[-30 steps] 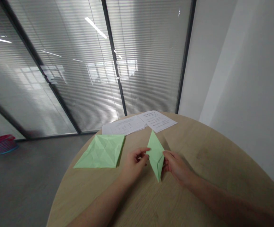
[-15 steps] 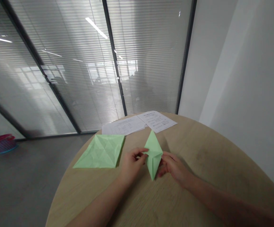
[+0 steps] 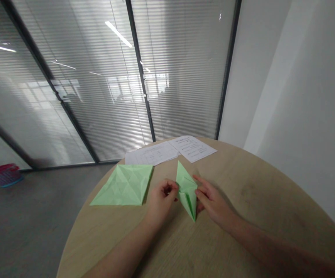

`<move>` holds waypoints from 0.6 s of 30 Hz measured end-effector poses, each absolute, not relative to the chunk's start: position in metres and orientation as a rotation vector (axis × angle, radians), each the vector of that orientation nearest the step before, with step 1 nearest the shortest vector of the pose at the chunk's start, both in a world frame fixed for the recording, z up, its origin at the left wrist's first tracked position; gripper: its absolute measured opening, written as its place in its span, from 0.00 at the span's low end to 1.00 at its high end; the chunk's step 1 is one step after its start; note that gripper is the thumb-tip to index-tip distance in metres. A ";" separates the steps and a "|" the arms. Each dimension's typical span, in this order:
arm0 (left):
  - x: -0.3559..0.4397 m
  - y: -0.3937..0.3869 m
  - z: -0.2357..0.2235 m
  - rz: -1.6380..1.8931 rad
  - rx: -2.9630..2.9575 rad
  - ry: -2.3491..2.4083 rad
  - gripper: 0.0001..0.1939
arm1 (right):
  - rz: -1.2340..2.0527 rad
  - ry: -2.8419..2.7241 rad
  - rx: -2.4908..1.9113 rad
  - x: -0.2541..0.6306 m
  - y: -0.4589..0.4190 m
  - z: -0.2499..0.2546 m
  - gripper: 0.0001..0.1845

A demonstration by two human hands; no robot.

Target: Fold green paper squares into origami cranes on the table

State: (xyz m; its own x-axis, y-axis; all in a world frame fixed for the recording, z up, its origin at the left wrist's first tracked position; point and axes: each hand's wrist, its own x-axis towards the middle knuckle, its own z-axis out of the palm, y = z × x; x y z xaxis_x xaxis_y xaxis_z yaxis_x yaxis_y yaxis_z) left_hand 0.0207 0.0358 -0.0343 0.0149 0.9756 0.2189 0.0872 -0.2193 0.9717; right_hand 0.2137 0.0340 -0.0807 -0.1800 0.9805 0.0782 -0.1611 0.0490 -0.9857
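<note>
A light green folded paper [image 3: 186, 186], shaped like a narrow diamond, is held between my two hands over the table. Its lower half shows an opening between two flaps, and its upper tip points away from me. My left hand [image 3: 162, 196] pinches the paper's left corner with thumb and fingertips. On the other side, my right hand [image 3: 209, 197] grips the right edge, the thumb on top and some fingers hidden behind. Left of my hands lies a flat, creased green paper sheet [image 3: 124, 186].
The round wooden table [image 3: 260, 216] spreads beneath everything. Printed white sheets [image 3: 195, 148] lie along its far edge. A pink and blue basket [image 3: 4, 175] stands on the floor at far left. Behind the table rises a glass partition with blinds [image 3: 185, 96].
The folded paper has turned, its top tip swinging left and its bottom tip right. The gap between its lower flaps looks wider. My right fingers have shifted up along its edge.
</note>
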 end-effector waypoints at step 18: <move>0.011 0.039 -0.036 1.160 1.442 1.156 0.24 | 1.251 -1.358 -0.996 0.218 0.037 -0.085 0.31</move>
State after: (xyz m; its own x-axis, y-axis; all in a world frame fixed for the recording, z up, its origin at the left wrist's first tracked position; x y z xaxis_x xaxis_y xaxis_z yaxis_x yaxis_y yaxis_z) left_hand 0.0106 0.0390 -0.0358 0.1133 0.9864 0.1191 0.1158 -0.1322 0.9844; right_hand 0.2184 0.0365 -0.0846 -0.1640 0.9773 0.1338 -0.0535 0.1266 -0.9905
